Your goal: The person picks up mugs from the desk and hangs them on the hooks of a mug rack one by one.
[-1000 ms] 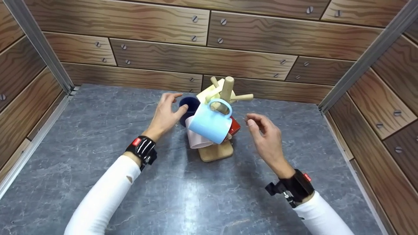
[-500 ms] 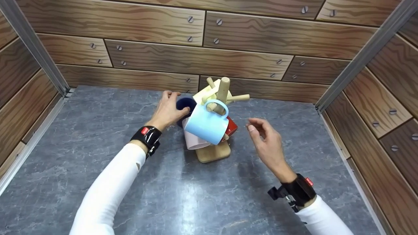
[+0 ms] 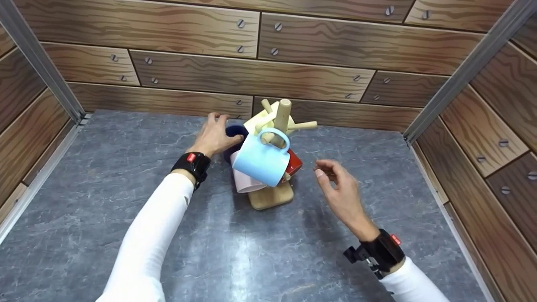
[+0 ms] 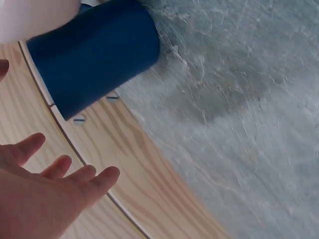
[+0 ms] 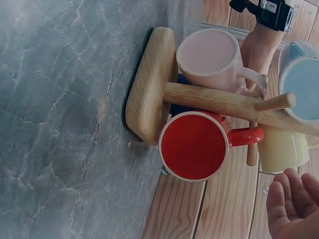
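A wooden mug tree stands mid-table, hung with several mugs. A light blue mug hangs tilted at its front, and a pale pink mug is below it. To the left is a dark blue mug. My left hand is beside that mug, its thumb over the rim in the head view; the left wrist view shows spread fingers apart from it. A red mug and a pale yellow mug hang on other pegs. My right hand, loosely curved and holding nothing, hovers right of the tree.
The grey marbled table carries the tree on its wooden base. Wood-patterned panels wall the back and both sides, with metal posts at the corners. A bare peg juts out to the right.
My left hand has moved slightly further in alongside the dark blue mug. My right hand has come slightly nearer the front edge. The mugs keep their places on the tree.
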The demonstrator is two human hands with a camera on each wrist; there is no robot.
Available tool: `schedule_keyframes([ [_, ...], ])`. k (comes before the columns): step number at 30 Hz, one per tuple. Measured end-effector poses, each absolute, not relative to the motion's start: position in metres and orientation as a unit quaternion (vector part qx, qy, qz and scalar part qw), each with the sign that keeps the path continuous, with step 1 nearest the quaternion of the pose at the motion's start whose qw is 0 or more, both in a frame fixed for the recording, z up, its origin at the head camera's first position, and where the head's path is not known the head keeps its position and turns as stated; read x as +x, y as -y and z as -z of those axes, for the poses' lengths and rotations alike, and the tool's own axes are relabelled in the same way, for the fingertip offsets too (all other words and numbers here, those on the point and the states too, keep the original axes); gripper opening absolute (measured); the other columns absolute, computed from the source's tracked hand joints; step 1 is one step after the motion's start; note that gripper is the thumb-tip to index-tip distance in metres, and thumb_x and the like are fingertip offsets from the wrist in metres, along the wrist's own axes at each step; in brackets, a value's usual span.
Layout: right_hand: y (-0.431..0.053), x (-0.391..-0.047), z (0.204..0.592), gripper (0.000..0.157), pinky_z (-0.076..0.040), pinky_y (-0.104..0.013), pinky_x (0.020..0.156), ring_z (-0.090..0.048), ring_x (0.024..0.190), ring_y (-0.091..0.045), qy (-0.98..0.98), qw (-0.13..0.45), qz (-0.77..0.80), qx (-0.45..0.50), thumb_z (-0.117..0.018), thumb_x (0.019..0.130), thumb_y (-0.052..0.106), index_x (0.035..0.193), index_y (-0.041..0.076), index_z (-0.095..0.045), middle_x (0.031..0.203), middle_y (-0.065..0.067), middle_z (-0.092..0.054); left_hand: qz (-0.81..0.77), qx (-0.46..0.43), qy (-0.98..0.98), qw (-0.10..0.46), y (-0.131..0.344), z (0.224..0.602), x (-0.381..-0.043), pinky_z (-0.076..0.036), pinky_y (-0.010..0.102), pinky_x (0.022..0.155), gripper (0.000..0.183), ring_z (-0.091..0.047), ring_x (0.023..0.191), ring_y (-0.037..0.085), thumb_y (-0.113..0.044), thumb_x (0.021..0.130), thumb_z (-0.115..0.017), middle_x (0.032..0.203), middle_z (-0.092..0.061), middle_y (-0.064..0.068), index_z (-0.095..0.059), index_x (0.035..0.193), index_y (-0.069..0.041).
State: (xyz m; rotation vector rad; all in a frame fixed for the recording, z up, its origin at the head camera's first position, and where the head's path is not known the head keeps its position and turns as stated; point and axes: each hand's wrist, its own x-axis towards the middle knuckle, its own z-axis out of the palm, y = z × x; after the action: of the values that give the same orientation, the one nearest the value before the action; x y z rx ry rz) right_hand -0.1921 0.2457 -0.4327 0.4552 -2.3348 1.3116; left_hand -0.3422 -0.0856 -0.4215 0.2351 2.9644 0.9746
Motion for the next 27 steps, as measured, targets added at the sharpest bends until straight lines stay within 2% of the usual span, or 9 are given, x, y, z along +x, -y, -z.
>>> schedule_keyframes([
  [6,-0.25,-0.186,0.436,0.026,-0.052,-0.019,0.089,-0.067,0.106,-0.018,0.845,0.213,-0.462,0.166,-0.061,0.104,0.008,0.127,-0.004,-0.065,0.115,-0.015,-0.071,-0.287,0.057,-0.956,0.034,0.093,0.418,-0.349,-0.034,0.063,0.115,0.095,-0.03,0.147,0.049,-0.057,0.09,-0.072,0.164,-0.018,0.026,-0.031,0.161,-0.008],
  [10,-0.252,-0.186,0.437,0.026,-0.053,-0.02,0.089,-0.067,0.106,-0.019,0.848,0.215,-0.456,0.166,-0.061,0.104,0.009,0.127,-0.002,-0.065,0.115,-0.011,-0.072,-0.296,0.071,-0.952,0.041,0.091,0.416,-0.351,-0.034,0.062,0.115,0.099,-0.029,0.147,0.049,-0.059,0.089,-0.072,0.164,-0.018,0.027,-0.03,0.162,-0.007],
  [16,-0.251,-0.186,0.439,0.024,-0.053,-0.02,0.088,-0.068,0.103,-0.021,0.847,0.228,-0.449,0.17,-0.062,0.103,0.007,0.125,-0.001,-0.067,0.112,-0.009,-0.073,-0.289,0.086,-0.952,0.05,0.08,0.415,-0.356,-0.033,0.059,0.117,0.095,-0.03,0.148,0.047,-0.055,0.091,-0.071,0.163,-0.022,0.026,-0.029,0.162,-0.008],
  [22,-0.25,-0.187,0.441,0.024,-0.053,-0.02,0.089,-0.068,0.104,-0.021,0.846,0.22,-0.456,0.169,-0.062,0.104,0.008,0.125,-0.001,-0.067,0.113,-0.009,-0.073,-0.249,0.072,-0.964,0.064,0.07,0.42,-0.359,-0.027,0.067,0.117,0.087,-0.024,0.151,0.046,-0.051,0.094,-0.068,0.165,-0.022,0.024,-0.031,0.162,-0.01],
  [27,-0.251,-0.185,0.445,0.024,-0.053,-0.021,0.09,-0.068,0.105,-0.022,0.847,0.216,-0.458,0.165,-0.06,0.105,0.008,0.127,0.0,-0.067,0.115,-0.009,-0.072,-0.25,0.083,-0.962,0.072,0.061,0.424,-0.357,-0.03,0.068,0.115,0.081,-0.026,0.15,0.046,-0.044,0.096,-0.066,0.164,-0.025,0.024,-0.033,0.162,-0.01],
])
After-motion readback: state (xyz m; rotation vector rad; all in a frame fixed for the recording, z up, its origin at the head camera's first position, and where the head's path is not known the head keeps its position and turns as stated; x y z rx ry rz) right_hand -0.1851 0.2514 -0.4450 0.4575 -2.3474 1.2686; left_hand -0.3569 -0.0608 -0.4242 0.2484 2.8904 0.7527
